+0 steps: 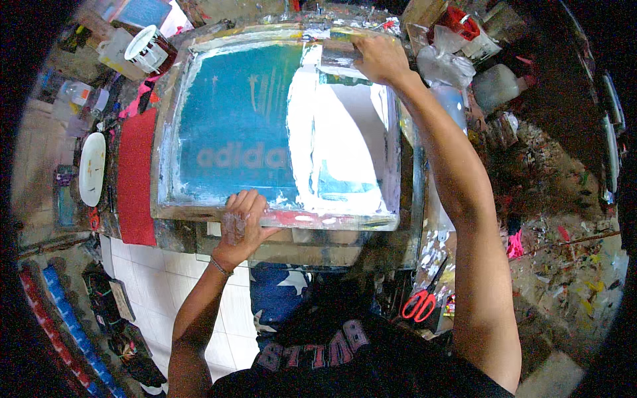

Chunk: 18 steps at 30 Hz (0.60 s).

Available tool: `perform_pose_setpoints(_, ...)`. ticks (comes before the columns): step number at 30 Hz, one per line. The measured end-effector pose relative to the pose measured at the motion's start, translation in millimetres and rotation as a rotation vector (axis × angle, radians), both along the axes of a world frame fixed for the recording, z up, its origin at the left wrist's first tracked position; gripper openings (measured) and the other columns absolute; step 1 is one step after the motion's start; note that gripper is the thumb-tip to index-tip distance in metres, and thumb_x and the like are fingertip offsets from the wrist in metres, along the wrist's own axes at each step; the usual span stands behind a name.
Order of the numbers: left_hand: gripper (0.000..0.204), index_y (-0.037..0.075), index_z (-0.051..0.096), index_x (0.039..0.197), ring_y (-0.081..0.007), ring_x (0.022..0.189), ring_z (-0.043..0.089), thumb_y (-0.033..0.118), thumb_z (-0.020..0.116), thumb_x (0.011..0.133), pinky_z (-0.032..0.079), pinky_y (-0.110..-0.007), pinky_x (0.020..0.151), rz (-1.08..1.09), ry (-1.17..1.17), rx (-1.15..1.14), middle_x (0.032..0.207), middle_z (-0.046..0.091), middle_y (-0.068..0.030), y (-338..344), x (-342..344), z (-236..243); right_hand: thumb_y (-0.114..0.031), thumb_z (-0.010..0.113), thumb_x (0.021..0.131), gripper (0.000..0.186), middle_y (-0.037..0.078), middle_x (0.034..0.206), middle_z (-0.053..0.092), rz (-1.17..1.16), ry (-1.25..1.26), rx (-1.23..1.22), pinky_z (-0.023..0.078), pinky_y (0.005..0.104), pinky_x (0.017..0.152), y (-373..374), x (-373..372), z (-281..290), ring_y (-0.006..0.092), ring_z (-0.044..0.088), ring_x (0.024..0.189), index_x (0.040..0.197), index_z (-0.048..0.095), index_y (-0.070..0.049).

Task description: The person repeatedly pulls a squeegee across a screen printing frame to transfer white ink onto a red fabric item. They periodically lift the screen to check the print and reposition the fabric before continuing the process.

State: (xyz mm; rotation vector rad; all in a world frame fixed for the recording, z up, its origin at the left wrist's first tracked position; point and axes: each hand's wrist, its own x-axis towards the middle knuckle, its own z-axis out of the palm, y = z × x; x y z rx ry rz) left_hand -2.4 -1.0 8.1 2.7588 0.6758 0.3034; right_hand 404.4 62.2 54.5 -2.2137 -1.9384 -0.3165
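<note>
A printing screen [232, 106] with a teal mesh, faint lettering and a pale wooden frame [332, 219] lies before me. Glossy white ink [328, 139] covers much of its right half. My left hand [244, 222] grips the frame's front bar, fingers curled over it. My right hand [381, 60] reaches to the far right corner, fingers bent over a dark, flat bar [338, 61] inside the frame; whether this is a squeegee or scraper I cannot tell.
A red cloth strip [136, 179] and white oval dish [91, 169] lie left. A tub [149, 50] stands back left. Bags [438, 66], a jug [494, 86] and a red-rimmed container [464, 33] crowd the back right. Orange-handled scissors [418, 305] lie front right.
</note>
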Motion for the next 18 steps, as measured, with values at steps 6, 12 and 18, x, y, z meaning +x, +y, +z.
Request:
perform_pose_setpoints(6,0.051,0.004,0.053,0.086,-0.0316,0.086,0.052,0.025,0.089,0.056,0.039,-0.041,0.076,0.025,0.007,-0.036,0.088,0.051,-0.0136,-1.9,1.7,0.7,-0.019,0.058,0.088,0.019,0.017,0.087,0.071,-0.102,0.054,-0.338,0.056,0.0496,0.070,-96.8,-68.0,10.1,0.0359,0.070,0.082,0.102,0.067,-0.010)
perform_pose_setpoints(12,0.052,0.004,0.054,0.086,-0.0324,0.085,0.053,0.026,0.089,0.055,0.040,-0.042,0.075,0.009,-0.069,-0.005,0.087,0.051,-0.0138,-2.2,2.1,-0.6,-0.012,0.062,0.082,0.011,0.015,0.076,0.066,0.113,0.183,-0.108,0.052,0.0502,0.062,-182.5,-128.3,5.2,0.0368,0.064,0.073,0.092,0.060,-0.009)
perform_pose_setpoints(18,0.054,0.004,0.053,0.087,-0.0319,0.085,0.053,0.027,0.089,0.055,0.040,-0.042,0.074,-0.003,-0.078,0.016,0.088,0.051,-0.0136,0.3,1.1,-3.8,-0.018,0.059,0.086,0.015,0.017,0.079,0.070,0.078,-0.022,-0.098,0.056,0.0496,0.064,-90.1,-59.5,25.9,0.0363,0.070,0.076,0.097,0.067,-0.011)
